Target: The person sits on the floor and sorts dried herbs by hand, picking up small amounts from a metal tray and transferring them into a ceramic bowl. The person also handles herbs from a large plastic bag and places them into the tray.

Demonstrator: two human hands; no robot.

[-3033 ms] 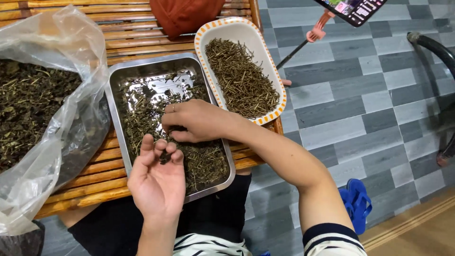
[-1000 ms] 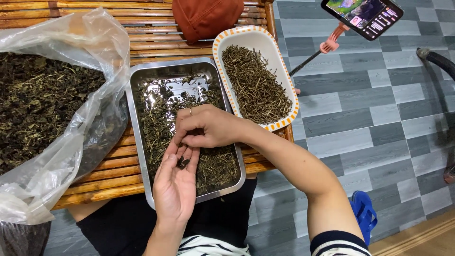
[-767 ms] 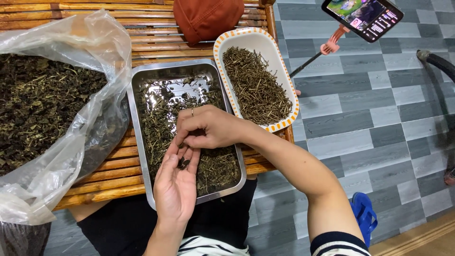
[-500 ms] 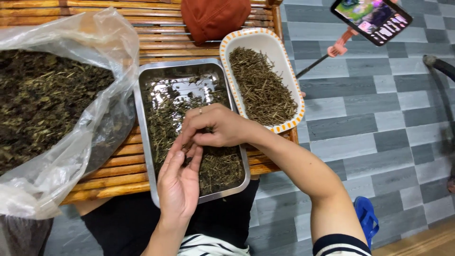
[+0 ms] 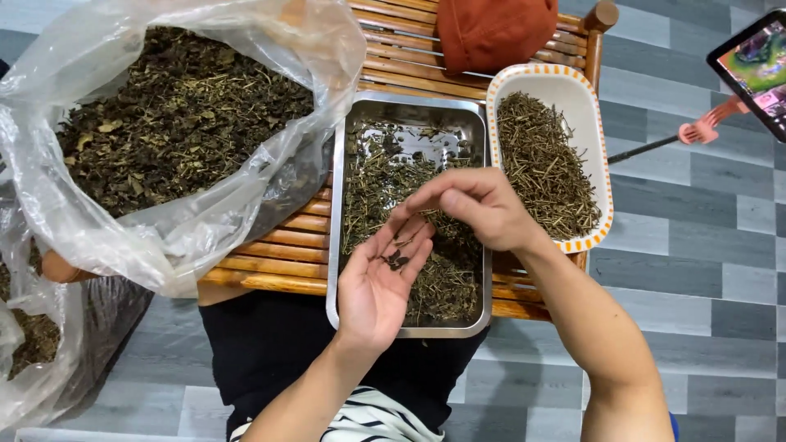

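A steel tray [image 5: 336, 245] of dried green herb stems and leaves rests on a slatted wooden table [image 5: 278, 254]. My left hand [image 5: 378, 282] is palm up over the tray's near half, cupping a few dark dried leaf bits [image 5: 395, 260]. My right hand [image 5: 471, 205] hovers just above it, fingers pinched together at the left fingertips, picking at the herb bits. To the right stands a white oval dish [image 5: 591, 115] with an orange-dotted rim, filled with sorted thin stems.
A large clear plastic bag [image 5: 164, 237] of dried herbs fills the table's left side; another bag [image 5: 33, 352] sits lower left. An orange cap [image 5: 495, 29] lies at the back. A phone on a stand [image 5: 749, 61] is at right above the grey tiled floor.
The view has shifted so the tray sits further right. My left palm has opened flatter with leaf bits on it, and my right fingers lifted slightly above it.
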